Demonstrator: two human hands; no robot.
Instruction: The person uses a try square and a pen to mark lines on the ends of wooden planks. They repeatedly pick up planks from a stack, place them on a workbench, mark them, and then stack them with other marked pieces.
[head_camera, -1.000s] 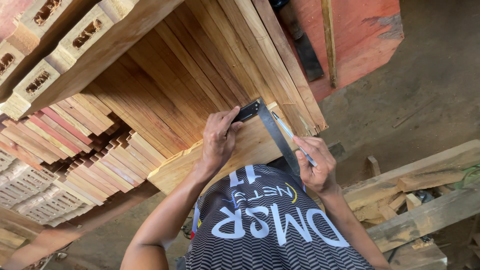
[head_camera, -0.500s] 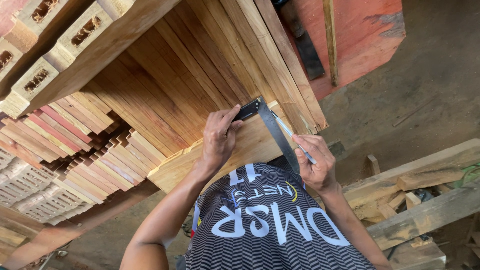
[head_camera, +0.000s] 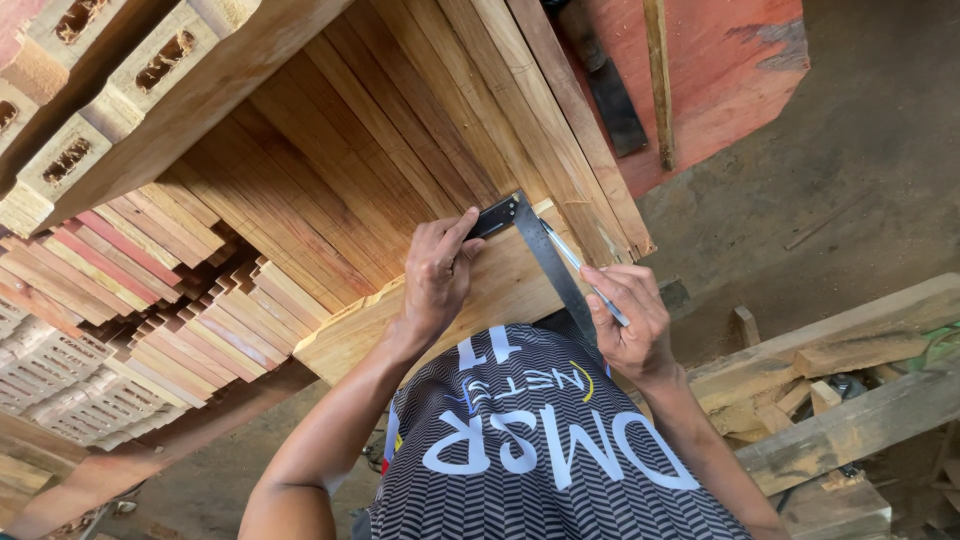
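My left hand presses a dark metal try square flat on a pale wooden board. The square's long blade runs toward my body along the board's right end. My right hand grips a thin pencil with its tip against the blade's edge. My patterned black-and-white shirt hides the board's near edge.
Long wooden planks lie stacked beyond the board. Shorter slats and mortised timbers lie to the left. A reddish panel leans at top right. Rough timber offcuts sit on the dirt floor at right.
Both hands hold nearly the same pose. The pencil in my right hand has shifted slightly along the square's blade.
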